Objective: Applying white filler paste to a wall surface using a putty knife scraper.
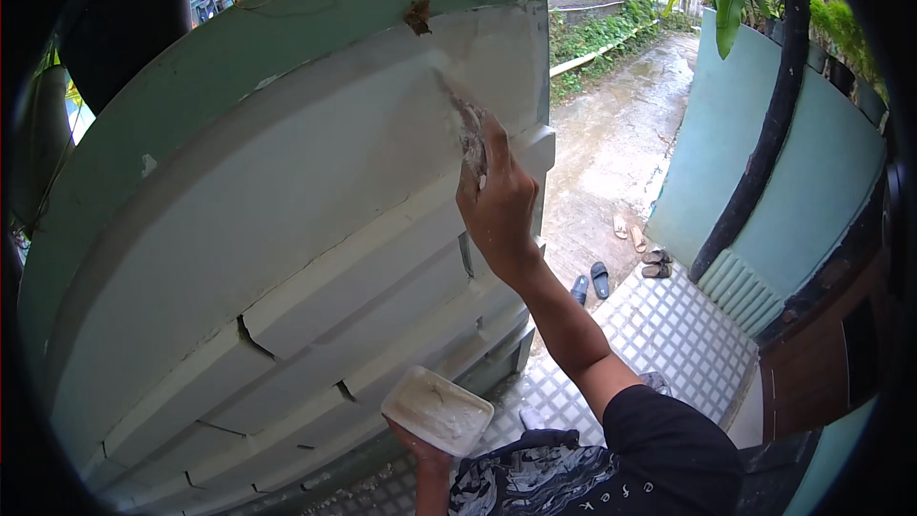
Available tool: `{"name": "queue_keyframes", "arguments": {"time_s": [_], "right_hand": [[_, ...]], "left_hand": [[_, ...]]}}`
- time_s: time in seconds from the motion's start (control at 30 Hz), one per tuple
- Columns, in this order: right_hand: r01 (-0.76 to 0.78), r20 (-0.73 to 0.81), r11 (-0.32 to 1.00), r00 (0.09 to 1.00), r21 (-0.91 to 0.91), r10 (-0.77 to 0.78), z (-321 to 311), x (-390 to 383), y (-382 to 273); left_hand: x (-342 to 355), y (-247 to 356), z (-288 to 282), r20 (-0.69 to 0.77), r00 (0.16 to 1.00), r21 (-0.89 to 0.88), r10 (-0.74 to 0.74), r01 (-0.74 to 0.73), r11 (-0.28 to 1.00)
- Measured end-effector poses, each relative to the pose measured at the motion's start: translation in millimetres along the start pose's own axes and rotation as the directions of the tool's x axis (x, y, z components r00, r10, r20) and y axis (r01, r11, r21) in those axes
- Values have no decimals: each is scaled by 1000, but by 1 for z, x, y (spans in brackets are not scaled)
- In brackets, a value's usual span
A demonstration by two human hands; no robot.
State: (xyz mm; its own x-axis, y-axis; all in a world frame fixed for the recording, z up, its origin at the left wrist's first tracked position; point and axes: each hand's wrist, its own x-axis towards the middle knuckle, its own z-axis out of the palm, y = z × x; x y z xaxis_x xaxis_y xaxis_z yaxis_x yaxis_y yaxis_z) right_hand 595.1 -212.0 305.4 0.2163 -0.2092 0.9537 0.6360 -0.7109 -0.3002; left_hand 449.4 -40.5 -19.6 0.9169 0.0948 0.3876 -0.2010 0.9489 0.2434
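Observation:
My right hand [497, 191] is raised, its fingers closed round a putty-smeared scraper [463, 115], whose blurred blade meets the white upper panel [287, 153] of a wall with a pale green top band [143, 124]. Whether the blade presses on the surface I cannot tell exactly. Low in view, my left hand [411, 440] holds a shallow white plastic tub [435, 406] with white paste inside, tilted toward me. Below the panel run white moulded ledges [315, 248] with dark gaps in them.
Plant pots [115, 29] stand above the wall. A checkered tile step [669, 325] with several sandals [600, 277] meets a wet concrete path [621, 134]. At the right are a curved green wall [812, 182], a dark slanting pipe [764, 172] and a brown door [812, 363].

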Motion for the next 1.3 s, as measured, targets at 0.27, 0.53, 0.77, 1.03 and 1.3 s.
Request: {"name": "queue_keyframes", "arguments": {"time_s": [0.27, 0.53, 0.77, 1.03, 1.3], "right_hand": [[-129, -93, 991, 988, -31, 125, -20, 10, 33], [111, 19, 994, 994, 1, -111, 9, -14, -1], [0, -91, 985, 996, -172, -16, -19, 24, 32], [33, 13, 998, 999, -44, -32, 3, 24, 6], [-105, -81, 991, 992, -80, 98, -14, 44, 22]], "left_hand": [[-11, 3, 52, -555, 830, 247, -53, 225, 942], [-15, 2, 64, -570, 817, 221, -82, 248, 943], [-20, -2, 53, -569, 819, 178, -75, 213, 961], [-17, -2, 59, -556, 828, 197, -78, 222, 955], [-28, 8, 42, -559, 829, 222, 11, 137, 965]]}}
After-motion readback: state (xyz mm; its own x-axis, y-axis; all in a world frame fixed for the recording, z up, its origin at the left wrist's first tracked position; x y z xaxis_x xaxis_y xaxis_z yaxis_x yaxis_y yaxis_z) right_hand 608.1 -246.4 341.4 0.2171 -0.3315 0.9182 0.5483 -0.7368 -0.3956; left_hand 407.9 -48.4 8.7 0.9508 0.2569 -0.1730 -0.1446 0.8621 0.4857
